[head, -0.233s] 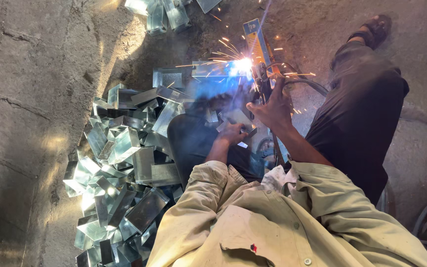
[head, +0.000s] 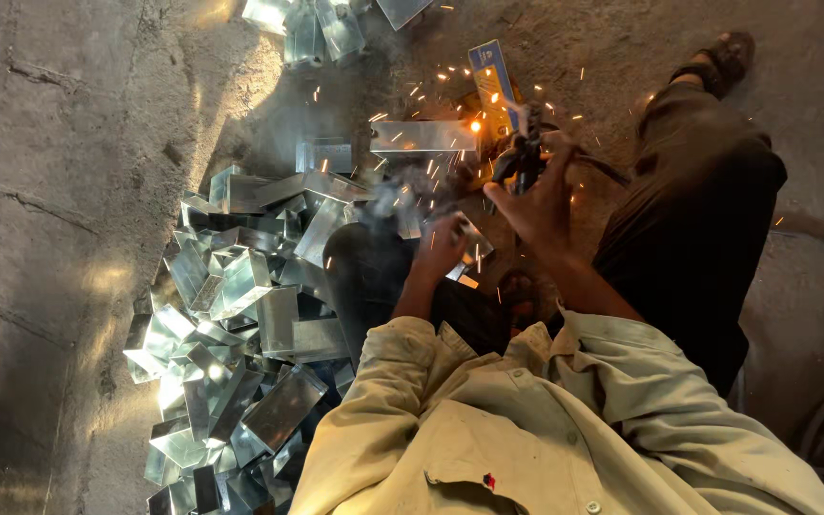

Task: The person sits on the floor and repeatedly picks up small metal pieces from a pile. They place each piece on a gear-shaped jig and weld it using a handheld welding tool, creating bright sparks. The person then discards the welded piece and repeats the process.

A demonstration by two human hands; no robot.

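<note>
Left hand (head: 445, 246): I had fingers curled around a small bent metal piece (head: 470, 250) | Right hand (head: 538, 195): fingers wrapped tight on the welding holder (head: 519, 153), sparks (head: 474, 124) at its tip beside a shiny metal box (head: 422, 138) | Left of me: heap of metal boxes (head: 240, 324) on the concrete floor (head: 40, 191)

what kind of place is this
Probably a small metal fabrication workshop, worked at floor level: a heap of shiny sheet-metal boxes on a rough concrete floor, and sparks flying where the right hand holds a welding holder.
</note>
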